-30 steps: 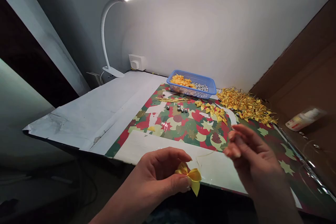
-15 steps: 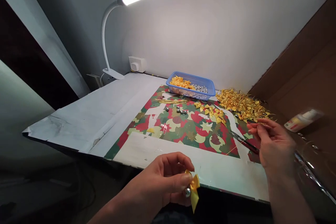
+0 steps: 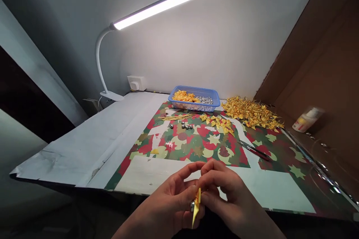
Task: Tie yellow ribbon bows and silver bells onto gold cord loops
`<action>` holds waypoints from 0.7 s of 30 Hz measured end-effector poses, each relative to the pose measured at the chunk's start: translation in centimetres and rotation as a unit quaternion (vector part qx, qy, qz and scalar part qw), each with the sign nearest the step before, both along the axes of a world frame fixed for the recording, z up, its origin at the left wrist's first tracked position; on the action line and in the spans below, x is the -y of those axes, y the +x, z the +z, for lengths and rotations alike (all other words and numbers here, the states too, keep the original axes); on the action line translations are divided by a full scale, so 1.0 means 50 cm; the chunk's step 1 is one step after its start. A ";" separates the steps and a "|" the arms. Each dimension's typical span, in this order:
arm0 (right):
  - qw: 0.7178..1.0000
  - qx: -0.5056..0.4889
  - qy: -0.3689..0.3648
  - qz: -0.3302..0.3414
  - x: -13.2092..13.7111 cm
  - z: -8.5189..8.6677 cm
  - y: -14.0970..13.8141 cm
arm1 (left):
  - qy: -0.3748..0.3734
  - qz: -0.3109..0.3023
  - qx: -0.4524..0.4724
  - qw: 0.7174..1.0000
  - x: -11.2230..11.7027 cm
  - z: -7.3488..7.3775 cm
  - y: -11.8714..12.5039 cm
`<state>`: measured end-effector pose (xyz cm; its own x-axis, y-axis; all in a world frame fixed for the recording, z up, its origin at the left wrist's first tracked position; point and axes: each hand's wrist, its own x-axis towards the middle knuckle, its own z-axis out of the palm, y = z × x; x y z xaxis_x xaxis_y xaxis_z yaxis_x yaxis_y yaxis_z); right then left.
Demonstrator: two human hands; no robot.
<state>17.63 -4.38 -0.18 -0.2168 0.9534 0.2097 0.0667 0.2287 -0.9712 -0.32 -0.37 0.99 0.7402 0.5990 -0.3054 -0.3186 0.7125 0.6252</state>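
Low in front of the table edge, my left hand (image 3: pixel 171 203) pinches a yellow ribbon bow (image 3: pixel 196 209) between thumb and fingers. A small silver jingle bell (image 3: pixel 192 205) sits against the bow on the thumb side. My right hand (image 3: pixel 228 190) meets it from the other side, its thumb and fingertips closed at the bow's edge. The bow is seen nearly edge-on, and fingers cover part of it. Beyond the hands, several loose yellow bows (image 3: pixel 221 123) and several silver bells (image 3: pixel 186 126) lie on the patterned sheet.
A blue basket (image 3: pixel 215 101) holds yellow bows and silver bells. Beside it is a heap of yellow bows with cords (image 3: pixel 249 112). Thin golden strips (image 3: pixel 178 117), a slim dark tool (image 3: pixel 255 151) and a white bottle (image 3: pixel 305 120) lie about. A lamp (image 3: pixel 176 2) hangs overhead.
My right hand has come from the right side of the table to the bow in my left hand. The bow has turned edge-on, and the view has shifted slightly.
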 end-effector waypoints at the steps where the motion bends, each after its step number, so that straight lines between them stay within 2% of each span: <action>1: 1.000 0.004 0.003 -0.010 -0.001 -0.002 0.002 | -0.003 -0.002 -0.006 1.000 -0.001 -0.003 -0.001; 4: 0.998 0.043 -0.005 -0.039 0.001 -0.003 0.010 | 0.026 0.015 -0.064 0.998 -0.005 -0.011 -0.005; 7: 0.989 0.125 -0.033 -0.070 -0.002 0.000 0.020 | 0.135 0.089 -0.186 0.969 -0.018 -0.011 -0.013; 10: 0.968 0.221 -0.049 -0.108 -0.016 -0.007 0.025 | 0.275 0.119 -0.287 0.910 -0.044 0.000 -0.024; 13: 0.952 0.273 -0.040 -0.131 -0.038 -0.030 0.021 | 0.406 0.130 -0.376 0.823 -0.078 0.018 -0.033; 15: 0.948 0.284 -0.029 -0.142 -0.053 -0.050 0.015 | 0.453 0.151 -0.419 0.772 -0.099 0.034 -0.034; 17: 0.945 0.288 -0.015 -0.155 -0.067 -0.068 0.010 | 0.474 0.175 -0.437 0.745 -0.117 0.053 -0.031; 21: 0.949 0.263 0.014 -0.173 -0.083 -0.090 0.012 | 0.514 0.194 -0.440 0.710 -0.160 0.095 -0.014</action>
